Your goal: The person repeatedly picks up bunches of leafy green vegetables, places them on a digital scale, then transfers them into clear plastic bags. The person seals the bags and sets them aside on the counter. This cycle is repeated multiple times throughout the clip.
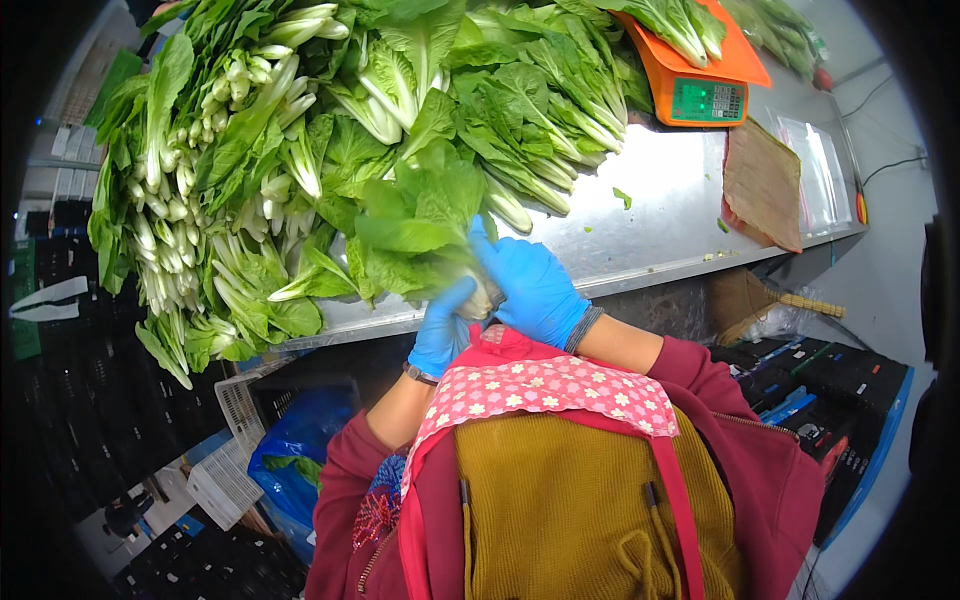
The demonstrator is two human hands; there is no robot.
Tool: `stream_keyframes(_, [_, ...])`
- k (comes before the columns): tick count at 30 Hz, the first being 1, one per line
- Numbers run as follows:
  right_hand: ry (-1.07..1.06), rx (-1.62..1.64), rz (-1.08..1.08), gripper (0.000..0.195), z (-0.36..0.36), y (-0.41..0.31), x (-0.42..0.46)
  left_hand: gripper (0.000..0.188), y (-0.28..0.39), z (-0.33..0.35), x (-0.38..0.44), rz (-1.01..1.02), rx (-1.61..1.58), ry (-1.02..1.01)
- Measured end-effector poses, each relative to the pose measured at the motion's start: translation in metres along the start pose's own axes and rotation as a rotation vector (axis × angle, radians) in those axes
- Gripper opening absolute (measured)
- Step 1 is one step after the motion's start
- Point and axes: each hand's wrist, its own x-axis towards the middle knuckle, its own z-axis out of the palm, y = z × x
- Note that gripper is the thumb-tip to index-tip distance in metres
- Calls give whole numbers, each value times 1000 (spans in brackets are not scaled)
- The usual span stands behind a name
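Note:
A head of leafy greens [424, 240], slightly blurred, is held between my gloved hands over the table's front edge, leaves pointing away from me. My left hand [441, 330], in a blue glove, grips its pale base from the left. From the other side my right hand [536, 292], also blue-gloved, closes around the base, the index finger lying along the leaves. My fingertips are partly hidden at the stem end. Beyond both hands a large pile of similar greens [375, 120] covers the metal table's left and middle, with a row of heads [540, 150] just past my right hand.
An orange digital scale [701, 97] bears some greens at the back right. Beside it are a brown cloth [761, 184] and clear plastic bags [817, 180]. Lower down are a blue plastic bag [292, 450], white crates [225, 480], stacked black crates [825, 405] and a broom [750, 304].

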Motion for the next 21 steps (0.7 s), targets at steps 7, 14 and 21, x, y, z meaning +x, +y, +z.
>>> stream_keyframes(7, [-104, 472, -53, 62, -23, 3, 7, 51, 2, -5, -7, -10, -207, -194])
stream_keyframes(14, [103, 513, 42, 49, 6, 10, 3, 55, 12, 33, -15, 22, -338, -106])
stream_keyframes(21, [280, -242, 100, 53, 8, 66, 27, 61, 18, 63, -5, 25, -536, -310])
